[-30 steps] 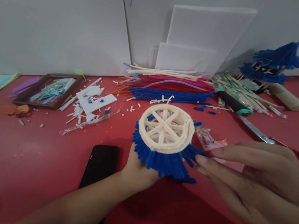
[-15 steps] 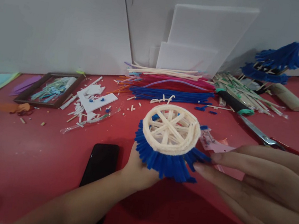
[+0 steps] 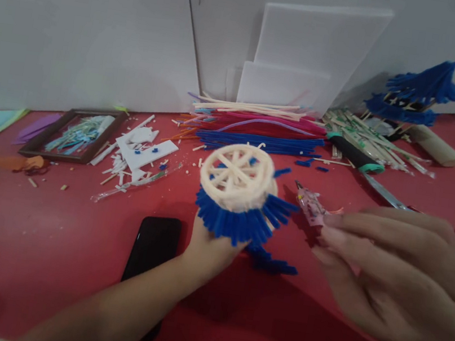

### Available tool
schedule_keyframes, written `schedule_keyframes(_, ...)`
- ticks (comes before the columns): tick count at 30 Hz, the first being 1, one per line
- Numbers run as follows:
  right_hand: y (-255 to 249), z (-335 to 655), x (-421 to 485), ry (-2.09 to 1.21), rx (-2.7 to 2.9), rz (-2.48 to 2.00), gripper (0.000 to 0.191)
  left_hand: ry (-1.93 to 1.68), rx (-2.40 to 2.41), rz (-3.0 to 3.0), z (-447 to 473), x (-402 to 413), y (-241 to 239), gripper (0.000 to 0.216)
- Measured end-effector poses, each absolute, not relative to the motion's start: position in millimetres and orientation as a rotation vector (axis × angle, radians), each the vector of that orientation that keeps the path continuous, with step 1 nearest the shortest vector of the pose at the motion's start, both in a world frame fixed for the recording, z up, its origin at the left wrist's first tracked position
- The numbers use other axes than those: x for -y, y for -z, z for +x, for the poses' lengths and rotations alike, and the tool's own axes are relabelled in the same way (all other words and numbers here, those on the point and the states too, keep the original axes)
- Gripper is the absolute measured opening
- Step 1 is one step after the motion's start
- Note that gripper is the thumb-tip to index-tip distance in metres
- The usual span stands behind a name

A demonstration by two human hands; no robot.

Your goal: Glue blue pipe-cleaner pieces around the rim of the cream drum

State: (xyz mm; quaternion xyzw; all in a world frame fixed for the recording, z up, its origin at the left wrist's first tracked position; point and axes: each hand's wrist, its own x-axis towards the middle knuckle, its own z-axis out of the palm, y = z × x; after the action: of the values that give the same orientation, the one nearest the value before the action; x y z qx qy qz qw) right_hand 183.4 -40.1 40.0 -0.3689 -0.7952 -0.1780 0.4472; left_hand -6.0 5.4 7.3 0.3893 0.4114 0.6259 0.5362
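My left hand (image 3: 213, 248) grips a pipe-cleaner model from below, its fingers mostly hidden. The model has a cream spoked wheel (image 3: 237, 177) on top and a blue fringe (image 3: 230, 222) hanging around it. More blue fringe (image 3: 271, 261) shows lower down. My right hand (image 3: 392, 269) is apart from the model, its fingers loosely bent and thumb apart from them. Just beyond its fingertips lies a pink tool with a pointed dark tip (image 3: 311, 203), perhaps a small glue gun; whether the fingers touch it cannot be made out.
A black phone (image 3: 154, 245) lies left of my forearm. Blue pipe cleaners (image 3: 257, 142) and wrapped sticks (image 3: 369, 140) lie at the back. Scissors (image 3: 387, 191) sit by my right hand. A blue-roofed model (image 3: 418, 93) stands far right; a brown frame (image 3: 69, 159) lies left.
My right hand has come away from the blue fringe. The model has moved left and up in my left hand and tilted, showing lower blue fringe. More of the pink tool shows.
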Motion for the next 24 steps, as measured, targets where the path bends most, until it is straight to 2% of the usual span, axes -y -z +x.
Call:
schedule_keyframes(2,-37.1,186.0,28.5,0.446,1.949,-0.989,0.044,-1.488,-0.957,0.939,-6.3,-11.0,-5.4,0.049)
schedule_keyframes(6,-21.5,189.5,-6.2,0.381,2.090,-1.146,0.014,-1.586,-1.101,0.837,-12.2,-21.8,-10.3,0.048)
schedule_keyframes(7,-16.5,188.8,-14.9,0.344,2.165,-1.151,0.012,-1.605,-1.139,0.803,-13.9,-23.7,-11.2,0.048)
schedule_keyframes(14,-1.8,168.8,-45.7,0.049,2.595,-1.187,0.009,-1.611,-1.153,0.821,-17.8,-29.1,-4.7,0.046)
schedule_keyframes(24,-9.3,164.7,-36.1,-0.261,2.765,-1.152,0.018,-1.610,-1.166,0.848,-14.9,-27.0,-0.9,0.040)
